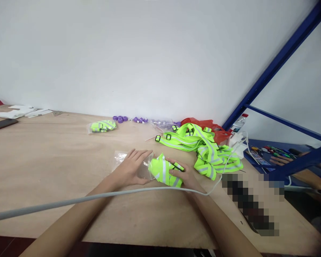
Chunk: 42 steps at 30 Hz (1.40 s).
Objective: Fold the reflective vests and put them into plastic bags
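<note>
My right hand (186, 175) is closed around a folded bundle of neon-yellow reflective strap (163, 172) with silver stripes and a black buckle. The bundle's left end is at a clear plastic bag (119, 157); how far it sits inside, I cannot tell. My left hand (132, 167) lies over the bag with fingers stretched and thumb apart, just left of the bundle. Just beyond my right hand is a loose pile of the same reflective straps (203, 141) with black buckles. A bagged strap bundle (103, 126) lies farther back on the left.
A white cable (96, 195) runs across in front of my forearms. Purple rolls (120, 118) line the wall beside a red plastic bag (219, 130). A bottle (239, 123) stands by a blue metal frame (275, 59). Another person's hand (282, 160) is at the right.
</note>
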### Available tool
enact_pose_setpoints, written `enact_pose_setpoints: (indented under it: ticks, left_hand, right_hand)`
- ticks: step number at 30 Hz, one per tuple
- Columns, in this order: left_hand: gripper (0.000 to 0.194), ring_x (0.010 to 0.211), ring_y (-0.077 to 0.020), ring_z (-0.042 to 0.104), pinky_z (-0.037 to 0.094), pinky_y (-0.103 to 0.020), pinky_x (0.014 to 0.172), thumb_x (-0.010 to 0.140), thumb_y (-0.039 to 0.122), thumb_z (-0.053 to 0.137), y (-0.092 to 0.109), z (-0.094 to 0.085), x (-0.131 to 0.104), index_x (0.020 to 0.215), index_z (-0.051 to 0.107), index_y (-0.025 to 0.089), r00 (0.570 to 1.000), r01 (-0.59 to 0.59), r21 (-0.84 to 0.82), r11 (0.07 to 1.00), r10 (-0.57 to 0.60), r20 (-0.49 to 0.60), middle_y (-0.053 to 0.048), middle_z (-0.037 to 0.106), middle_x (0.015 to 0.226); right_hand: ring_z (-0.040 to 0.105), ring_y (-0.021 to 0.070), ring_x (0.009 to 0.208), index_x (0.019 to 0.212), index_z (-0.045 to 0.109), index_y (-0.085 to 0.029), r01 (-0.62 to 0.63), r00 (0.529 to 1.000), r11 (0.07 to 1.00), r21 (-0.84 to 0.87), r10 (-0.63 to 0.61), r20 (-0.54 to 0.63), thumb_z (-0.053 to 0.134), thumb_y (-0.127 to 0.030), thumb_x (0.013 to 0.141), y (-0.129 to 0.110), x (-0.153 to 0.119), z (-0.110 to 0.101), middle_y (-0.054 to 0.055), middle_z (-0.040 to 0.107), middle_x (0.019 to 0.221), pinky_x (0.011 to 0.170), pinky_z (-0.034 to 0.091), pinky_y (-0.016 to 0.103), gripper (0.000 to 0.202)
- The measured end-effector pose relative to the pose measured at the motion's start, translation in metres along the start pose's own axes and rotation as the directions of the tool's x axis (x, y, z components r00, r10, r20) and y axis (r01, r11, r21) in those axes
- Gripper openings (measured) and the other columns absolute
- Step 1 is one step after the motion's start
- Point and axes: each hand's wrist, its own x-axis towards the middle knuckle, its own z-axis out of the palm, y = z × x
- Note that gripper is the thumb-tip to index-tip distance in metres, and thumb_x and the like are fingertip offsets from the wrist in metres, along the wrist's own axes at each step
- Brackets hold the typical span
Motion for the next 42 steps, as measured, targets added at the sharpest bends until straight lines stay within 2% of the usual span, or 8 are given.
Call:
enact_pose_setpoints:
  ticks: [6, 11, 15, 19, 26, 31, 37, 42]
  left_hand:
    - [0.09, 0.134, -0.0328, 0.047, 0.02, -0.056, 0.122, 0.083, 0.059, 0.073, -0.005, 0.01, -0.003, 0.156, 0.031, 0.025, 0.99, -0.113, -0.03, 0.993, 0.116, 0.079, -0.011, 0.051, 0.149]
    - [0.093, 0.136, -0.0345, 0.045, 0.025, -0.055, 0.12, 0.083, 0.06, 0.073, -0.009, 0.019, -0.001, 0.157, 0.029, 0.024, 0.987, -0.118, -0.063, 0.991, 0.124, 0.102, -0.013, 0.048, 0.152]
    - [0.095, 0.134, -0.0344, 0.047, 0.023, -0.056, 0.12, 0.08, 0.057, 0.078, -0.003, 0.021, 0.001, 0.156, 0.03, 0.025, 0.982, -0.11, -0.105, 0.988, 0.124, 0.14, -0.012, 0.05, 0.15]
    - [0.101, 0.139, -0.0351, 0.043, 0.022, -0.056, 0.122, 0.078, 0.052, 0.081, 0.003, 0.022, -0.001, 0.158, 0.025, 0.027, 0.969, -0.129, -0.17, 0.977, 0.161, 0.188, -0.011, 0.046, 0.154]
    - [0.126, 0.145, -0.041, 0.035, 0.014, -0.063, 0.122, 0.065, 0.066, 0.085, -0.004, 0.031, -0.007, 0.16, 0.018, 0.019, 0.979, 0.044, -0.08, 0.996, -0.027, 0.202, -0.019, 0.041, 0.157]
    - [0.108, 0.143, -0.0432, 0.037, 0.006, -0.071, 0.119, 0.066, 0.071, 0.08, -0.001, 0.032, -0.007, 0.152, 0.036, 0.021, 0.965, 0.1, -0.023, 0.995, -0.091, 0.246, -0.019, 0.049, 0.15]
    - [0.088, 0.138, -0.0379, 0.045, 0.001, -0.067, 0.121, 0.075, 0.065, 0.076, 0.01, 0.032, -0.005, 0.145, 0.042, 0.023, 0.969, 0.076, -0.177, 0.981, -0.031, 0.246, -0.014, 0.055, 0.143]
    - [0.09, 0.139, -0.0371, 0.044, 0.0, -0.066, 0.122, 0.074, 0.064, 0.077, 0.012, 0.034, -0.005, 0.144, 0.041, 0.022, 0.965, 0.069, -0.223, 0.972, -0.008, 0.264, -0.014, 0.054, 0.144]
  right_hand:
    - [0.06, 0.0373, 0.125, 0.112, 0.08, -0.026, 0.003, 0.998, 0.99, -0.143, 0.006, 0.063, 0.089, -0.042, 0.061, 0.002, 0.001, 0.0, 0.005, 0.073, 0.126, 0.109, 0.044, 0.052, 0.054]
    - [0.061, 0.0368, 0.121, 0.117, 0.078, -0.023, -0.037, 0.998, 0.997, -0.072, 0.04, 0.042, 0.084, -0.038, 0.064, -0.001, 0.001, 0.006, 0.005, 0.073, 0.125, 0.102, 0.048, 0.048, 0.055]
    - [0.061, 0.0345, 0.119, 0.115, 0.079, -0.024, -0.089, 0.98, 0.987, -0.133, 0.111, 0.164, 0.08, -0.031, 0.066, -0.006, 0.0, 0.006, 0.004, 0.075, 0.122, 0.104, 0.046, 0.045, 0.05]
    - [0.064, 0.0325, 0.115, 0.118, 0.078, -0.024, -0.16, 0.968, 0.984, -0.077, 0.172, 0.181, 0.08, -0.03, 0.067, 0.001, 0.0, 0.004, 0.004, 0.076, 0.117, 0.1, 0.048, 0.044, 0.052]
    - [0.065, 0.0322, 0.114, 0.118, 0.077, -0.024, -0.106, 0.975, 0.993, -0.043, 0.112, 0.19, 0.085, -0.037, 0.066, 0.012, 0.003, 0.005, 0.006, 0.074, 0.123, 0.102, 0.047, 0.047, 0.054]
    - [0.059, 0.0354, 0.124, 0.117, 0.077, -0.022, -0.054, 0.98, 0.996, -0.068, 0.066, 0.187, 0.085, -0.037, 0.067, 0.009, 0.004, 0.006, 0.007, 0.073, 0.125, 0.108, 0.043, 0.051, 0.052]
    - [0.058, 0.0343, 0.129, 0.123, 0.075, -0.024, -0.102, 0.957, 0.986, -0.131, 0.133, 0.259, 0.078, -0.031, 0.074, 0.008, 0.002, 0.001, 0.006, 0.07, 0.131, 0.107, 0.045, 0.044, 0.049]
    - [0.06, 0.0345, 0.124, 0.116, 0.079, -0.022, -0.057, 0.949, 0.975, -0.217, 0.12, 0.291, 0.075, -0.027, 0.073, 0.002, 0.002, 0.0, 0.006, 0.073, 0.125, 0.108, 0.044, 0.044, 0.044]
